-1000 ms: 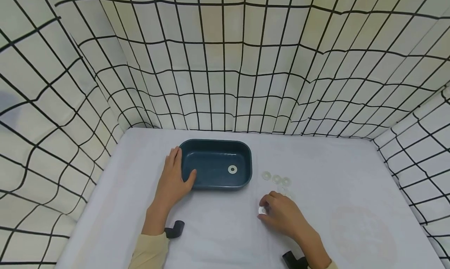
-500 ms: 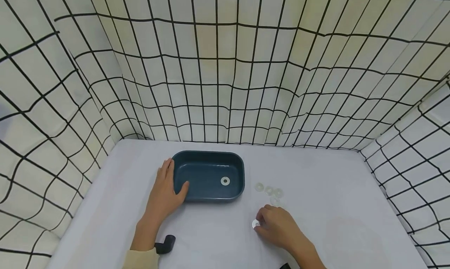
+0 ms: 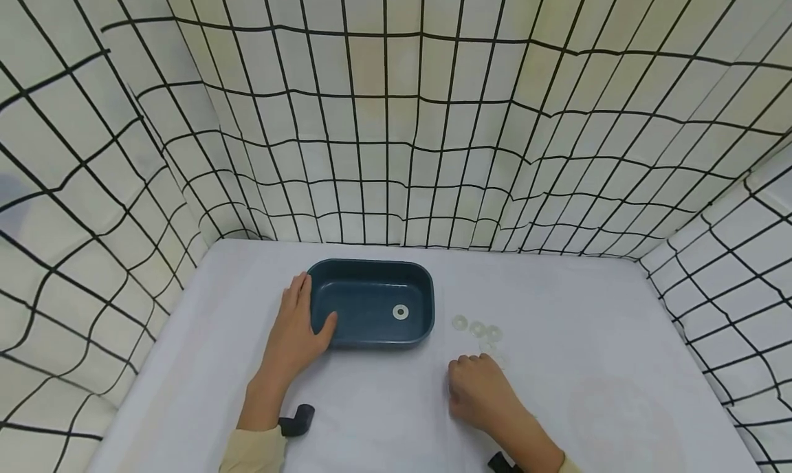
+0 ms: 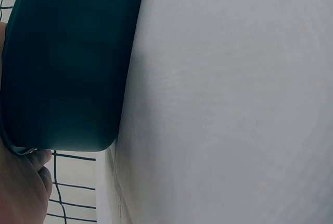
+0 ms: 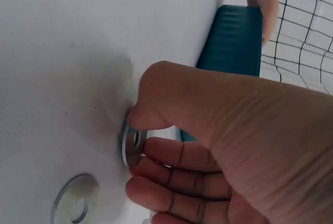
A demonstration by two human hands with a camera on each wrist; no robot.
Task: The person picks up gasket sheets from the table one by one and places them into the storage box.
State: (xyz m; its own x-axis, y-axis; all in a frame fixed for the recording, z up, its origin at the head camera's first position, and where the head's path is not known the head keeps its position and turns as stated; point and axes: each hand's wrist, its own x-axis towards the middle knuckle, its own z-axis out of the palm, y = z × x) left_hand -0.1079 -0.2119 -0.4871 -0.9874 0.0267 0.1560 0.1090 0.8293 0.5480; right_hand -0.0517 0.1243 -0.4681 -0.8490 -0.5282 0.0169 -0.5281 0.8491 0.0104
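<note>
My left hand [image 3: 293,335] holds the left end of a dark blue tray [image 3: 346,342], its thumb over the rim and its fingers along the outer side. One metal washer [image 3: 394,313] lies inside the tray, towards the right. My right hand [image 3: 481,395] is low over the white table, right of and nearer than the tray. In the right wrist view its thumb and fingertips pinch a shiny washer [image 5: 132,148] tilted on edge at the table surface; the head view hides this washer behind the hand. Another washer [image 5: 65,203] lies flat close by.
Several pale washers [image 3: 477,329] lie on the white tabletop [image 3: 569,322], between the tray and my right hand. A black grid net [image 3: 386,143] over pale sheeting stands round the back and sides. Black wrist mounts [image 3: 298,421] stick out from both wrists.
My right hand has turned knuckles-up, and the washer at its fingertips no longer shows in the head view. The left hand keeps its hold on the tray. The head view has shifted slightly.
</note>
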